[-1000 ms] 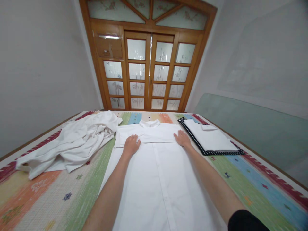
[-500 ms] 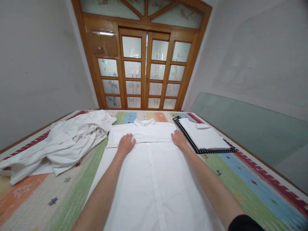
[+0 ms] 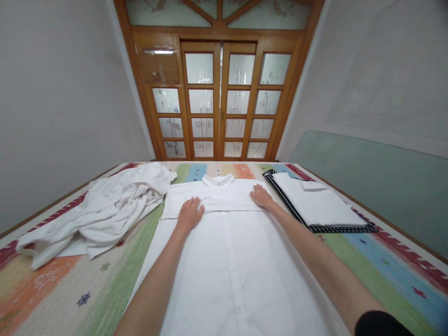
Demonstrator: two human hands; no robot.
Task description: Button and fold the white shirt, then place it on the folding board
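Left hand (image 3: pixel 191 213) and right hand (image 3: pixel 261 196), each grip flat and wide, touch one white shirt (image 3: pixel 206 261); one crumpled garment (image 3: pixel 115 200) lies left, two folded garments (image 3: pixel 318 204) right.

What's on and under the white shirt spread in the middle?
The left hand and right hand rest on the white shirt; patterned cloth shows around it, but what lies directly beneath is covered.
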